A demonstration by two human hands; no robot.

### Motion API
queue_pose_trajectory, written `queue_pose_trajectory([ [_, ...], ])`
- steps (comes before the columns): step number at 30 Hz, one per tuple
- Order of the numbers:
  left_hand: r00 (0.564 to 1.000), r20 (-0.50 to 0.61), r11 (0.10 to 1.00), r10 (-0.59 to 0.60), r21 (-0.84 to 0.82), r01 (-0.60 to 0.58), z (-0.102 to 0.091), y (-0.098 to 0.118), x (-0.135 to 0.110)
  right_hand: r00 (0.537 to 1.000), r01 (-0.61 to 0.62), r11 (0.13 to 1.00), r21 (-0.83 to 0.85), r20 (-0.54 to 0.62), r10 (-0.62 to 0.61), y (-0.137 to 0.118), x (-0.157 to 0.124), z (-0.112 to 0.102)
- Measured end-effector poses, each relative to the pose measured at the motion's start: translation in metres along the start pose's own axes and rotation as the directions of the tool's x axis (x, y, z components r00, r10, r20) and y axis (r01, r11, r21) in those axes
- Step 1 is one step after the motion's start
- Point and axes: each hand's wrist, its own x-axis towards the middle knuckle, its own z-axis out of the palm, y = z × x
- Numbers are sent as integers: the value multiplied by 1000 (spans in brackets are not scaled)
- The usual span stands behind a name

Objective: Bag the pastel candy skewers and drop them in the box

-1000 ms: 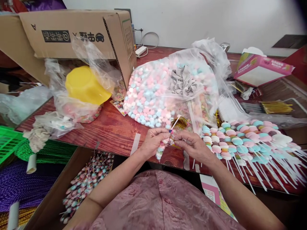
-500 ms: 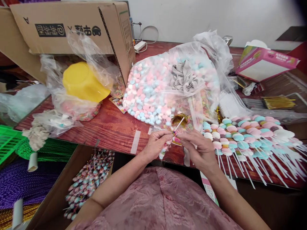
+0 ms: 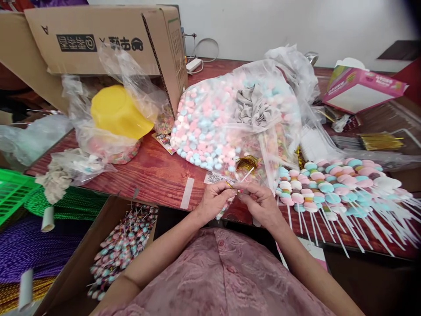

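Observation:
My left hand (image 3: 213, 201) is closed on a wrapped marshmallow stick (image 3: 223, 211), whose pink, blue and white pieces hang below the fingers. Its white stick end (image 3: 247, 174) points up and right between the hands. At the left fingertips a short gold twist tie (image 3: 229, 184) stands out. My right hand (image 3: 261, 204) meets the left, its fingers pinched at the neck of the wrapper; the fingertips partly hide what they grip. Just beyond the hands lies a bundle of gold twist ties (image 3: 248, 163).
A large bag of marshmallows (image 3: 204, 127) fills the table's middle. Skewered marshmallows (image 3: 325, 188) lie in rows at right. A yellow bowl (image 3: 118, 112) and a cardboard box (image 3: 108, 44) stand at left. Below the table edge, a carton holds wrapped marshmallow sticks (image 3: 128, 245).
My right hand has moved left and closed in against the left hand. A gold twist tie now shows at the left fingertips. The view has shifted slightly.

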Motion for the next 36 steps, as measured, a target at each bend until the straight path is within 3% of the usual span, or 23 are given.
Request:
queue_pose_trajectory([
  [6,999,37,998,16,68,-18,3,0,2,988,2,995,104,-156,14,0,-12,5],
  [10,999,33,993,43,106,-46,5,0,2,938,-44,956,289,-318,139,0,-24,14],
  [12,998,31,993,48,109,-51,6,1,3,923,-76,917,391,-321,213,2,-27,17],
  [16,997,52,992,61,112,-66,10,7,3,950,-172,854,491,-147,276,8,-25,10],
  [20,985,124,982,121,131,-137,12,16,3,947,-294,797,528,47,318,10,-18,-3],
  [24,957,254,961,141,196,-194,9,23,3,922,-366,790,492,305,237,9,-15,-13],
  [26,939,336,968,73,201,-148,5,25,2,937,-276,880,386,313,157,7,-16,-18],
  [27,928,371,976,13,197,-93,3,27,1,955,-176,939,296,284,89,4,-17,-21],
  [29,892,424,979,-159,185,87,-1,32,0,968,111,991,76,216,-125,-4,-20,-27],
  [30,855,449,963,-260,185,196,-3,34,-1,944,275,961,-20,197,-266,-8,-22,-29],
  [31,805,478,935,-353,192,297,-4,37,-1,894,427,899,-94,190,-405,-13,-24,-32],
  [33,684,541,869,-489,228,440,-5,43,-2,753,657,730,-189,209,-623,-23,-30,-37],
  [36,525,624,798,-578,297,524,-4,47,-4,549,835,487,-256,331,-768,-31,-37,-45],
])
